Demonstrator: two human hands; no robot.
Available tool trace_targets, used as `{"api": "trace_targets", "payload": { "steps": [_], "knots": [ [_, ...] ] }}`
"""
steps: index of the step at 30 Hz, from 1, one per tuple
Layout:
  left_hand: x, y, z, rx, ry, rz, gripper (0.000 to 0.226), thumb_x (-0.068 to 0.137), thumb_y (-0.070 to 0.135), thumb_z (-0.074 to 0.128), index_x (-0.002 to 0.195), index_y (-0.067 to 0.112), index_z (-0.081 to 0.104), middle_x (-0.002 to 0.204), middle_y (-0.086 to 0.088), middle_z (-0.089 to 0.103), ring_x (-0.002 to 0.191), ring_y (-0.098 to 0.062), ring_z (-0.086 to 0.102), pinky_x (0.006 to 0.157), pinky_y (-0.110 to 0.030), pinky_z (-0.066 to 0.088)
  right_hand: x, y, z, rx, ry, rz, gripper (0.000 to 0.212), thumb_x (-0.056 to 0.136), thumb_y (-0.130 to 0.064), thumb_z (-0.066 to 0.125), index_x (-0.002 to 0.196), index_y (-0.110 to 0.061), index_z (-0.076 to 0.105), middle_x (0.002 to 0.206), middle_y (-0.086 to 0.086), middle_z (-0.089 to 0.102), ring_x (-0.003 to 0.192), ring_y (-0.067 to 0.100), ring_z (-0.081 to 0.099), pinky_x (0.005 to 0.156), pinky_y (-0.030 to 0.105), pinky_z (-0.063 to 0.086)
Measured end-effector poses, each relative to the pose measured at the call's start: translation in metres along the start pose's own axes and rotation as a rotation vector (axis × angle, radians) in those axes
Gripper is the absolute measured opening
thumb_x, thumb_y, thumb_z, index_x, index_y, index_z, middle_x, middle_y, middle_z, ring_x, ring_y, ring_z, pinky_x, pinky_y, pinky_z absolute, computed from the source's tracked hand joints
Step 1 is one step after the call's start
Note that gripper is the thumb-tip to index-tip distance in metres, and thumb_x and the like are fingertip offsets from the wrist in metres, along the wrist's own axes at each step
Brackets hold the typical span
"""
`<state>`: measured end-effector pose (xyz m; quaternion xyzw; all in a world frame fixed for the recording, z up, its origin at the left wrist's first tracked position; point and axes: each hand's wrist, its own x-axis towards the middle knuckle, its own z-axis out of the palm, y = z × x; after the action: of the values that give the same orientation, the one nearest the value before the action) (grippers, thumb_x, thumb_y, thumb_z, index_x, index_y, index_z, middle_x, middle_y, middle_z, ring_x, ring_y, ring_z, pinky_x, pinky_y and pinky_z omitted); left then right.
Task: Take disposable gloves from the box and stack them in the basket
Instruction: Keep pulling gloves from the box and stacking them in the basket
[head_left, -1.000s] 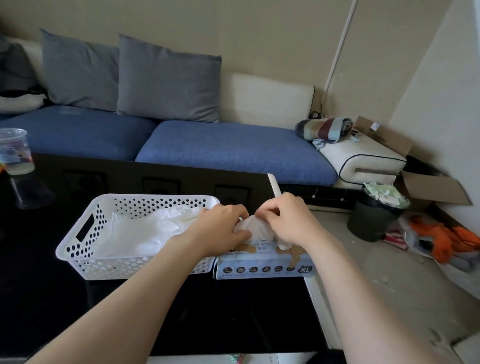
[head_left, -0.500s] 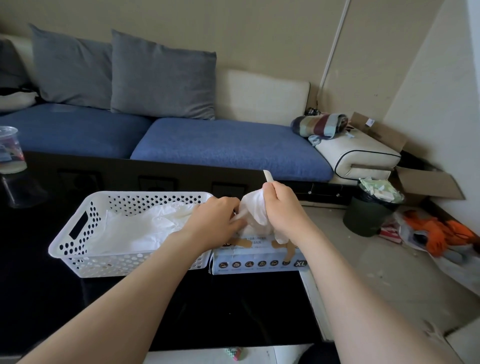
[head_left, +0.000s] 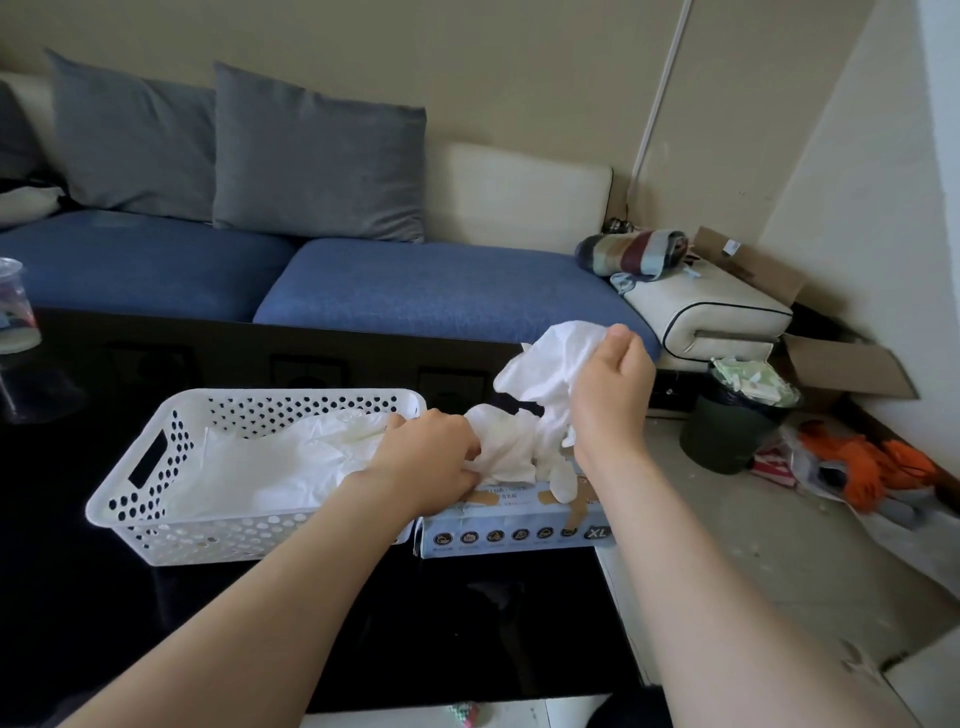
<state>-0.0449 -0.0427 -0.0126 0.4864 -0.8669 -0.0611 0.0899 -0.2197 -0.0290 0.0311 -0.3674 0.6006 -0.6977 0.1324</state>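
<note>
Right grip (head_left: 608, 395) has risen up and to the right off the box (head_left: 514, 530) since a second ago, drawing a white glove (head_left: 550, 364) out with it. Its fingers and thumb are curled tight on the glove's upper end. The glove's lower end hangs down to the box mouth, not clear of it, as far as I can tell. Left grip (head_left: 431, 457) stays low at the opening, fingers curled into the bunched gloves (head_left: 506, 447) there, seemingly holding them and the box down. Judgement: very light, thin, limp film with no stiffness. It clings to its neighbours, so extras may drag out. Best taken by a pinch at one end, cuff probably, then laid flat. It could tear if yanked. Box sits on the dark worktop (head_left: 260, 623), touching the right end of the white perforated basket (head_left: 218, 535), which already holds a loose stack of gloves (head_left: 270, 467). Writing: "XL" (head_left: 597, 532) on the box front, beside a row of round icons. Small print on the lid is too blurred to read, no brand legible.
</note>
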Motion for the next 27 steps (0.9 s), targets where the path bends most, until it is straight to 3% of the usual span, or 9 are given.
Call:
{"api": "trace_targets", "payload": {
  "steps": [4, 7, 9, 11, 14, 18, 20, 23, 27],
  "knots": [
    [-0.002, 0.002, -0.001, -0.003, -0.043, 0.022, 0.036, 0.092, 0.026, 0.058, 0.061, 0.018, 0.041, 0.066, 0.004, 0.045, 0.064, -0.016, 0.043, 0.087, -0.041, 0.040, 0.004, -0.011, -0.004, 0.016, 0.090, -0.091, 0.040, 0.116, -0.027, 0.032, 0.099, 0.000, 0.056, 0.086, 0.001, 0.057, 0.079, 0.010, 0.053, 0.073, 0.019, 0.044],
    [-0.001, -0.002, -0.003, -0.134, -0.045, 0.017, 0.028, 0.085, 0.027, 0.057, 0.062, 0.017, 0.044, 0.061, 0.002, 0.047, 0.060, -0.017, 0.044, 0.075, -0.037, 0.039, -0.001, -0.019, -0.006, 0.031, 0.023, -0.098, 0.040, 0.115, -0.028, 0.034, 0.098, 0.002, 0.054, 0.083, -0.001, 0.053, 0.071, 0.003, 0.048, 0.069, 0.018, 0.043],
    [-0.001, -0.004, -0.005, -0.287, 0.031, -0.025, 0.017, 0.087, 0.025, 0.054, 0.077, 0.019, 0.067, 0.077, 0.006, 0.068, 0.073, -0.016, 0.062, 0.079, -0.038, 0.051, -0.008, -0.024, -0.005, 0.062, -0.067, -0.033, 0.040, 0.115, -0.029, 0.037, 0.099, 0.004, 0.052, 0.084, -0.001, 0.051, 0.068, 0.002, 0.045, 0.064, 0.015, 0.042],
    [-0.002, -0.002, -0.012, -0.430, 0.185, -0.085, 0.032, 0.095, 0.016, 0.048, 0.105, 0.024, 0.077, 0.102, 0.007, 0.076, 0.089, -0.015, 0.068, 0.087, -0.038, 0.057, -0.015, -0.031, -0.003, 0.127, -0.174, 0.083, 0.041, 0.114, -0.028, 0.042, 0.086, 0.002, 0.046, 0.079, -0.002, 0.044, 0.066, 0.004, 0.040, 0.062, 0.022, 0.040],
    [-0.008, 0.002, -0.029, -0.864, 0.324, -0.162, 0.040, 0.105, 0.020, 0.039, 0.111, 0.018, 0.078, 0.107, 0.005, 0.077, 0.101, -0.015, 0.071, 0.089, -0.034, 0.055, -0.023, -0.036, 0.002, 0.228, -0.372, 0.262, 0.042, 0.110, -0.028, 0.048, 0.070, -0.020, 0.043, 0.069, -0.001, 0.042, 0.069, 0.017, 0.041, 0.069, 0.034, 0.036],
    [-0.017, -0.005, -0.046, -1.512, 0.036, -0.239, 0.060, 0.109, 0.053, 0.035, 0.118, 0.009, 0.075, 0.108, -0.014, 0.079, 0.098, -0.030, 0.075, 0.092, -0.048, 0.060, -0.031, -0.038, 0.010, 0.222, -0.545, 0.457, 0.040, 0.109, -0.038, 0.050, 0.107, -0.004, 0.072, 0.103, 0.022, 0.073, 0.093, 0.033, 0.064, 0.089, 0.048, 0.055],
    [-0.022, -0.011, -0.050, -1.543, 0.035, -0.259, 0.047, 0.107, 0.047, 0.047, 0.119, 0.011, 0.074, 0.108, -0.012, 0.079, 0.095, -0.030, 0.074, 0.093, -0.051, 0.060, -0.034, -0.038, 0.016, 0.223, -0.555, 0.522, 0.045, 0.106, -0.037, 0.054, 0.121, 0.002, 0.071, 0.117, 0.022, 0.077, 0.099, 0.033, 0.072, 0.094, 0.053, 0.059],
    [-0.027, -0.023, -0.052, -1.514, 0.106, -0.262, 0.032, 0.103, 0.028, 0.062, 0.117, 0.001, 0.072, 0.099, -0.009, 0.075, 0.089, -0.025, 0.072, 0.089, -0.050, 0.062, -0.039, -0.038, 0.021, 0.230, -0.592, 0.595, 0.044, 0.100, -0.039, 0.063, 0.127, -0.005, 0.069, 0.114, 0.018, 0.079, 0.095, 0.030, 0.076, 0.080, 0.043, 0.061],
    [-0.035, -0.036, -0.055, -1.506, 0.161, -0.297, 0.025, 0.099, 0.030, 0.070, 0.103, 0.005, 0.068, 0.096, -0.009, 0.073, 0.085, -0.023, 0.071, 0.077, -0.037, 0.062, -0.051, -0.047, 0.022, 0.121, -0.845, 0.512, 0.051, 0.085, -0.053, 0.081, 0.116, -0.012, 0.078, 0.114, 0.011, 0.079, 0.108, 0.031, 0.076, 0.103, 0.054, 0.058]
  ]
}}
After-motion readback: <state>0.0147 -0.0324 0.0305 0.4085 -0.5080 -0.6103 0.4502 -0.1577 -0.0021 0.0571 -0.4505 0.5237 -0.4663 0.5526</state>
